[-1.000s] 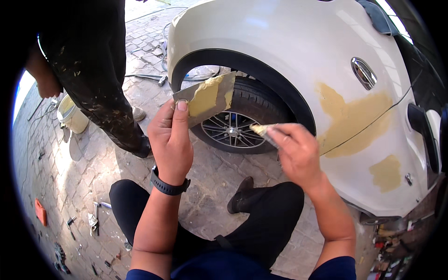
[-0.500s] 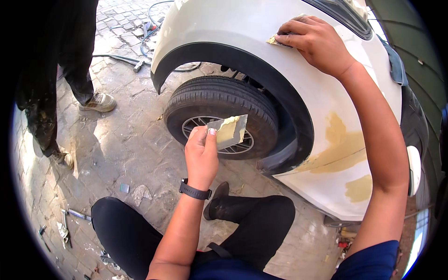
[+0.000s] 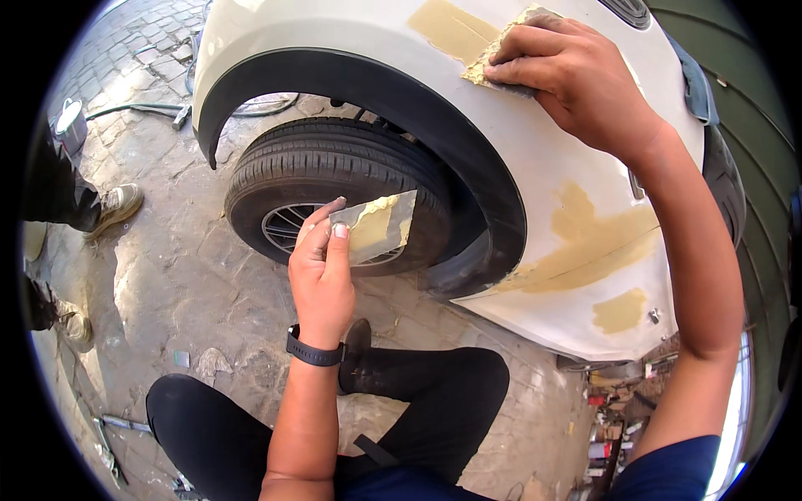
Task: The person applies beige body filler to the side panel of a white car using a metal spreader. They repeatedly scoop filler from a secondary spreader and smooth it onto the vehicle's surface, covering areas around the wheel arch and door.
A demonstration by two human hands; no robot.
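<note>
My left hand (image 3: 322, 267) grips a thin grey putty plate (image 3: 401, 230) by its near corner, thumb on top. Pale yellow body filler (image 3: 368, 234) lies on its face, with a thicker ridge along the upper edge. High on the white car fender (image 3: 359, 25), my right hand (image 3: 576, 88) pinches a putty spreader (image 3: 493, 63) whose edge is caked with filler. A smooth tan strip of filler (image 3: 451, 29) runs on the fender just left of that spreader. Lower down, a larger tan patch (image 3: 585, 238) and a small one (image 3: 620, 311) mark the white bodywork.
Under the black wheel arch trim (image 3: 493, 167), the tyre (image 3: 326, 159) stands turned outward. A person's shoe (image 3: 117, 207) and a bucket (image 3: 72, 125) are at the left. A hose (image 3: 138, 107) crosses the stone paving. Assorted items (image 3: 606, 434) lie at lower right.
A tan strip of filler now shows on the fender beside the right-hand spreader. The view has shifted, so the car sits further left. My left hand still holds the plate.
</note>
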